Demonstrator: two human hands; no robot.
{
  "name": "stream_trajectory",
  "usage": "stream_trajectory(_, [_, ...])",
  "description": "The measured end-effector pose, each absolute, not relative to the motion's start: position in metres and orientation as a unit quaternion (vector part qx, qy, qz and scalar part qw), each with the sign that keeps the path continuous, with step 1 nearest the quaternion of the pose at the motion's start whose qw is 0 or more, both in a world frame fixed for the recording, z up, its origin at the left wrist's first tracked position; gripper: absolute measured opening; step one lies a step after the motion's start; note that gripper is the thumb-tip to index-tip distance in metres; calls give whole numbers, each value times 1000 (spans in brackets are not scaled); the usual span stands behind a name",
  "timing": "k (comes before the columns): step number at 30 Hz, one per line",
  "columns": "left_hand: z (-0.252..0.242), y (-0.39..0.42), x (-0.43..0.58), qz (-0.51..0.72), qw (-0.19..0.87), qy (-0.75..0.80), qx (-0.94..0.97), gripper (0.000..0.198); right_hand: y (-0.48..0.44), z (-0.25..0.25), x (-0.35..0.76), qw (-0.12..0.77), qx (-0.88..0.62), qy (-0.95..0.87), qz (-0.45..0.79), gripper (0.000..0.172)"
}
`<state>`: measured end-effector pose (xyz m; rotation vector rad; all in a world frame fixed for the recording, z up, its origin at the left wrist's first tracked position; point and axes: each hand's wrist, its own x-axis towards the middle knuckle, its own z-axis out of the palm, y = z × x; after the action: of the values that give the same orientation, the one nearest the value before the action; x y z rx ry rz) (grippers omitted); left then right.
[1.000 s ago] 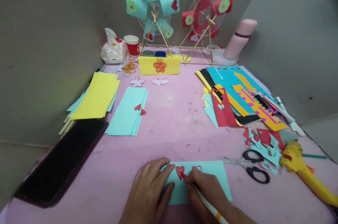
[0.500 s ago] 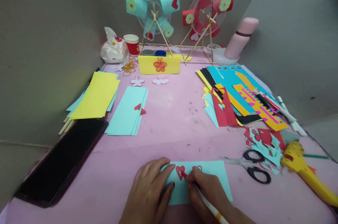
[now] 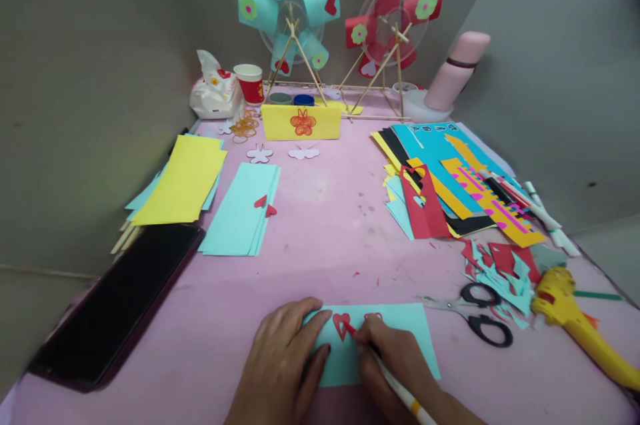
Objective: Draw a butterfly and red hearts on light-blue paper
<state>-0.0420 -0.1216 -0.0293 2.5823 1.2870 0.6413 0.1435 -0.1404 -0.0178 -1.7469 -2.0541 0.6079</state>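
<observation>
A light-blue sheet of paper (image 3: pixel 410 321) lies at the front of the table. My left hand (image 3: pixel 287 351) rests flat on its left end, fingers spread. In my right hand (image 3: pixel 387 351) is a white felt-tip pen (image 3: pixel 403 390) with a yellow band, its red tip on a drawn heart (image 3: pixel 342 326). That heart is mostly filled in red, with a pale patch in its middle. Partly hidden behind my right fingers is a second heart outline (image 3: pixel 374 315). Black-handled scissors (image 3: pixel 473 308) lie just right of the sheet.
A phone (image 3: pixel 120 305) and yellow papers (image 3: pixel 183 178) lie left, near a stack of light-blue strips (image 3: pixel 240 211). On the right are paper scraps (image 3: pixel 500 278), a yellow glue gun (image 3: pixel 575 318) and coloured sheets (image 3: pixel 425 145). Two paper windmills (image 3: pixel 291 11) stand at the back.
The pen tip has shifted very slightly within the left heart, and a little more of the second heart's outline shows. My left hand stays in place.
</observation>
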Motion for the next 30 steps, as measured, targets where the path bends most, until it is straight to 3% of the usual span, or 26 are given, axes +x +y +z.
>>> stream_trajectory(16, [-31, -122, -43, 220, 99, 442, 864, 32, -142, -40, 144, 231, -597, -740, 207, 17])
stream_trajectory(30, [-30, -121, -42, 220, 103, 438, 866, 32, -139, -16, 146, 205, -599, -741, 223, 19])
